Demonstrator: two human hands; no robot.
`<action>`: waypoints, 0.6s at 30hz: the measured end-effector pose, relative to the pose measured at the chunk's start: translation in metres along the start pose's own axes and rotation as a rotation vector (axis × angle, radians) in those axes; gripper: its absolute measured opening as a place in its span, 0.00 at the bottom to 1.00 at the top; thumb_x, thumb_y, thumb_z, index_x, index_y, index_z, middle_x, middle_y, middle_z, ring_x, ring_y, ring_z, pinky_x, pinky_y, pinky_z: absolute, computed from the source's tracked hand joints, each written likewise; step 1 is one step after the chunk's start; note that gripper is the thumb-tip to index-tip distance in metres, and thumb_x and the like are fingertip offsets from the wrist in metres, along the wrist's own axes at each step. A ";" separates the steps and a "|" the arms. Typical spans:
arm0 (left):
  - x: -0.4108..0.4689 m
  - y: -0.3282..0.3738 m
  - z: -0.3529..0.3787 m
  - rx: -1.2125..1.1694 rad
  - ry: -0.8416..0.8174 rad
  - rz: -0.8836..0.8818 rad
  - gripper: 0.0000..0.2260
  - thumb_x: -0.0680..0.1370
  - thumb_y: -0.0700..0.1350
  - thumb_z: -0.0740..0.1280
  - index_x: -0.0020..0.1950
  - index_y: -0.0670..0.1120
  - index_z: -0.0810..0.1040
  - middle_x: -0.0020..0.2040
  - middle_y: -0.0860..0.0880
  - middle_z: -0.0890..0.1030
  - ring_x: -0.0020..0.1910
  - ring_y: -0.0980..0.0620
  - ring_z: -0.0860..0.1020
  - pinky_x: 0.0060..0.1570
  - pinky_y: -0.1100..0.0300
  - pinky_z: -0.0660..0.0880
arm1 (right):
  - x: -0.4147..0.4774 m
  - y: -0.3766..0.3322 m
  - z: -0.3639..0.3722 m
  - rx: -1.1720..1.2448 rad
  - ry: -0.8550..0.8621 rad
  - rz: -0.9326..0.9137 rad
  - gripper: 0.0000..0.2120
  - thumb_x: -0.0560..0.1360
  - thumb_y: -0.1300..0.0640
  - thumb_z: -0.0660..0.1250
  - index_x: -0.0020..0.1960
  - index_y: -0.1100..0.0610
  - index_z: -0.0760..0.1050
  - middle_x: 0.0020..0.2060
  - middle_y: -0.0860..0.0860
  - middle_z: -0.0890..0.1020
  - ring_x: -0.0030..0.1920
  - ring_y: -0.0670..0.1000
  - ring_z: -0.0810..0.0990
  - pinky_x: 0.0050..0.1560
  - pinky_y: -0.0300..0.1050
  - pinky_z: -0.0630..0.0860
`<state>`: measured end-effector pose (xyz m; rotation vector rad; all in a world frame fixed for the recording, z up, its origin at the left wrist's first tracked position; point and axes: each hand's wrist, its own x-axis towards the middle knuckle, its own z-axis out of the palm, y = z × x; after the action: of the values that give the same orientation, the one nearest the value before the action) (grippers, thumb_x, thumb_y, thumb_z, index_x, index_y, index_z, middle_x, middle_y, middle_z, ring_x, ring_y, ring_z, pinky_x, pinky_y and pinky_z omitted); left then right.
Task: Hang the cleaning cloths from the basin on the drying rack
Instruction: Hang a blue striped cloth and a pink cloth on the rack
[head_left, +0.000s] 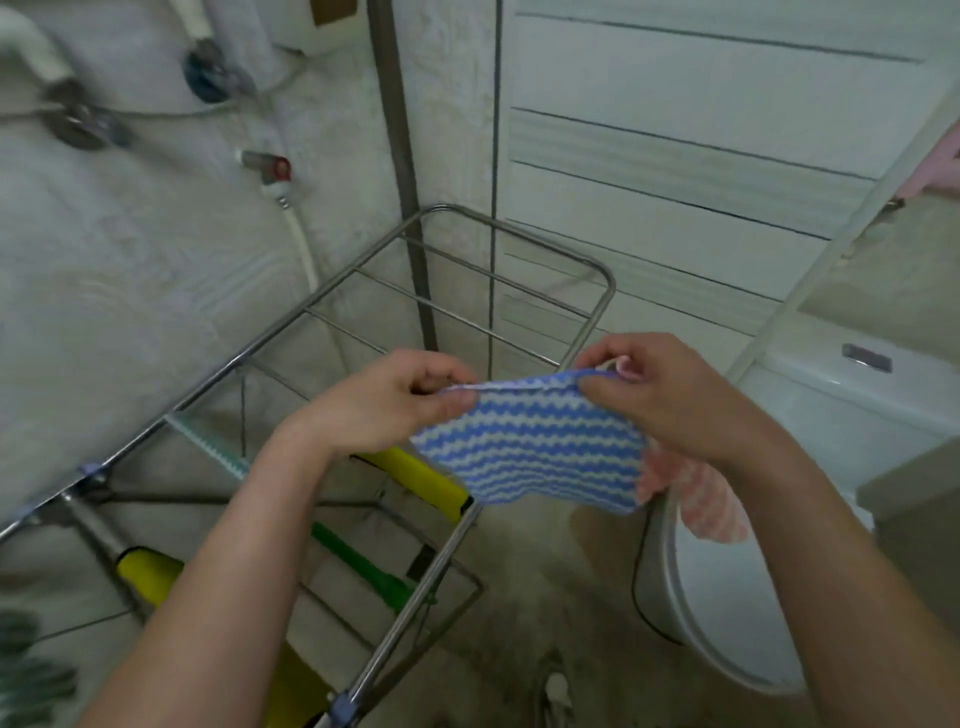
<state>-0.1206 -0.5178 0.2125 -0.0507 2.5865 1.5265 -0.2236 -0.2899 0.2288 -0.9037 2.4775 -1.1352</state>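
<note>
Head view. The left hand and the right hand each pinch one upper corner of a blue-and-white striped cloth between thumb and curled fingers, so that its top edge is stretched taut between them. The cloth hangs in the air, touching neither the drying rack nor the basin. Its lower left corner lies over the rack's right side rail.

A pink-and-white cloth hangs below the right hand, with its lower end over the basin's far rim. A pink scrap shows at the right fingertips, but it cannot be told whether the hand holds this cloth as well.

The basin stands at the lower right, just beside the rack's right rail. It has a metal-coloured outer wall, and the part of its inside that shows is plain white.

The rack's far section, with rounded corners and thin cross rails spaced well apart, lies just beyond the hands and reaches the corner of the walls. At the rack's left edge a teal cloth lies along one rail. Yellow sleeves and a green handle sit lower, within the frame.

Bare floor shows between the right rail and the basin. A tap with a hose is on the left wall, and a cistern stands beyond the basin.
</note>
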 end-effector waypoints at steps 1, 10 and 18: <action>-0.002 -0.004 -0.006 -0.047 0.059 0.001 0.07 0.78 0.46 0.65 0.47 0.44 0.80 0.36 0.44 0.77 0.37 0.53 0.72 0.38 0.59 0.67 | 0.010 -0.001 -0.002 0.042 -0.060 -0.028 0.03 0.71 0.55 0.73 0.42 0.50 0.79 0.25 0.38 0.74 0.30 0.34 0.72 0.33 0.28 0.64; -0.019 -0.015 -0.032 -0.181 0.713 -0.054 0.08 0.78 0.40 0.63 0.44 0.45 0.81 0.31 0.60 0.80 0.32 0.66 0.74 0.34 0.73 0.70 | 0.094 -0.021 0.005 -0.045 -0.264 -0.268 0.05 0.73 0.53 0.71 0.38 0.46 0.79 0.27 0.41 0.75 0.30 0.32 0.73 0.32 0.26 0.65; -0.044 -0.031 -0.045 -0.172 1.110 -0.075 0.08 0.78 0.38 0.64 0.41 0.46 0.80 0.29 0.60 0.80 0.31 0.66 0.74 0.35 0.73 0.71 | 0.154 -0.049 0.057 0.278 -0.227 -0.299 0.09 0.77 0.55 0.67 0.42 0.56 0.83 0.27 0.52 0.75 0.26 0.39 0.67 0.29 0.31 0.62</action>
<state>-0.0784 -0.5739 0.2129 -1.3403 3.0469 2.0607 -0.2939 -0.4460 0.2310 -1.2653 1.9902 -1.3435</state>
